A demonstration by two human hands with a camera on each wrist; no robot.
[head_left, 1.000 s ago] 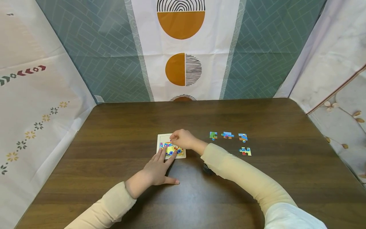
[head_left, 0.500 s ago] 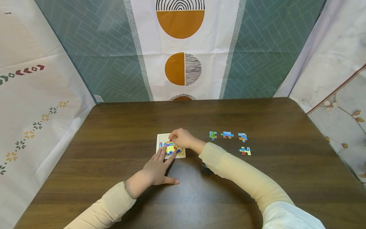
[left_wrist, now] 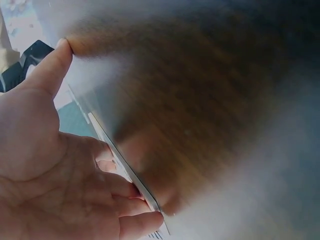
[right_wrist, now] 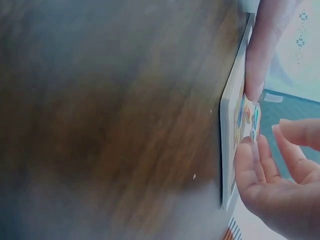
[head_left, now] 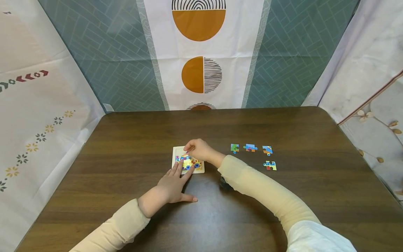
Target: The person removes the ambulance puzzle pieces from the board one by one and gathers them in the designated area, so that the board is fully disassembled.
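A small jigsaw puzzle in a pale frame [head_left: 175, 151] lies mid-table, showing part of a yellow vehicle with blue wheels. My left hand [head_left: 174, 183] is spread flat, its fingers resting on the puzzle's near part and its thumb on the table. In the left wrist view the fingers [left_wrist: 131, 188] lie over the frame's edge. Above the puzzle's upper part is my right hand [head_left: 200, 149], fingers bent, holding a puzzle piece [head_left: 186, 152] at the fingertips. This piece [right_wrist: 256, 121] stands tilted off the board in the right wrist view; its exact contact with the fingers is partly hidden.
To the right lie several loose pieces: a green one [head_left: 234, 148], two blue ones [head_left: 250, 148] [head_left: 267, 150], and a yellow and red one [head_left: 269, 165] nearer me. Fabric [head_left: 126, 70] hangs behind the brown table [head_left: 141, 133].
My right hand has shifted slightly left and away from me over the puzzle, its index finger now straighter. The left hand and the loose pieces have stayed in place.
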